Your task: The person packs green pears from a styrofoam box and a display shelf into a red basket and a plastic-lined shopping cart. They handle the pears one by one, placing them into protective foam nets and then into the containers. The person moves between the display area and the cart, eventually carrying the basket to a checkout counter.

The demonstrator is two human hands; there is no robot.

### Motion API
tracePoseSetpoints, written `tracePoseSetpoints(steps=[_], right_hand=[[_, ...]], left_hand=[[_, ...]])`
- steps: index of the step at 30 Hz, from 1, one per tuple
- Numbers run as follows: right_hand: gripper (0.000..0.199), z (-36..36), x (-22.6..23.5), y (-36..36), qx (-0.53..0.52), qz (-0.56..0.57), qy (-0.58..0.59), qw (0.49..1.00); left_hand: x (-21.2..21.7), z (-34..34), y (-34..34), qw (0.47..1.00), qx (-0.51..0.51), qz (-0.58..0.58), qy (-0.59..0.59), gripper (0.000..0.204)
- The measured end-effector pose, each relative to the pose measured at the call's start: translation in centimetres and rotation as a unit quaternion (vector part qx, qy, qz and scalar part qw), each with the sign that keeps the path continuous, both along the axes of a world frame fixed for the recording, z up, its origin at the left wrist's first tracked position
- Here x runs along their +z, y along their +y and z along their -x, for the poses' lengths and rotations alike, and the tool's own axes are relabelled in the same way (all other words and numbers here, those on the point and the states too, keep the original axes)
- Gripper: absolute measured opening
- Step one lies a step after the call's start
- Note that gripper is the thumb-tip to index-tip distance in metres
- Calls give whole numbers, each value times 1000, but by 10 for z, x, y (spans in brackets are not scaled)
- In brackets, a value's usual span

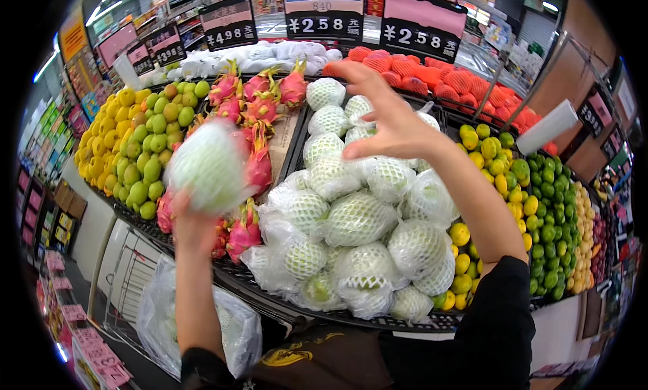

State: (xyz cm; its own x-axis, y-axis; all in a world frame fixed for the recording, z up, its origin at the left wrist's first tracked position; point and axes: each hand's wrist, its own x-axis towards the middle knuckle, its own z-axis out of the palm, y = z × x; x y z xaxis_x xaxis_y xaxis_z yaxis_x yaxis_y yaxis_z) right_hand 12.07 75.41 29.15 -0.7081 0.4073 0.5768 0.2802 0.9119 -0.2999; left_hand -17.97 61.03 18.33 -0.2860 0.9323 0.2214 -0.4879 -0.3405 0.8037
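My left hand [192, 218] is closed round a guava [208, 162] in a white foam net and clear film, held up over the dragon fruit [260, 164]. Both hand and fruit are smeared by motion. With its fingers spread and nothing in them, my right hand [391, 123] hovers above the back of the guava pile [361, 218]. Most guavas in that black crate wear foam nets and clear wrap. At the lower left, a clear plastic bag [233, 322] sits open in a wire cart, with netted fruit partly visible inside.
Green round fruit [158, 123] and yellow fruit [101, 137] are heaped at left. On the right lie yellow-green citrus [466, 251] and green limes [550, 221]. Red-netted fruit [466, 86] and price signs [324, 15] line the back. The wire cart [131, 275] stands near my left forearm.
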Motion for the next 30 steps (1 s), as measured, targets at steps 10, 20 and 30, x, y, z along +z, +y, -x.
tracePoseSetpoints(steps=[10, 20, 30], right_hand=[[71, 8, -103, 92, -146, 38, -159, 976], [46, 19, -12, -20, -124, -138, -92, 978], [43, 360, -177, -240, 417, 27, -277, 865]], left_hand=[[41, -79, 68, 910, 118, -28, 397, 65], [-200, 196, -244, 699, 428, 418, 391, 19], [-344, 81, -311, 663, 86, 564, 485, 96]])
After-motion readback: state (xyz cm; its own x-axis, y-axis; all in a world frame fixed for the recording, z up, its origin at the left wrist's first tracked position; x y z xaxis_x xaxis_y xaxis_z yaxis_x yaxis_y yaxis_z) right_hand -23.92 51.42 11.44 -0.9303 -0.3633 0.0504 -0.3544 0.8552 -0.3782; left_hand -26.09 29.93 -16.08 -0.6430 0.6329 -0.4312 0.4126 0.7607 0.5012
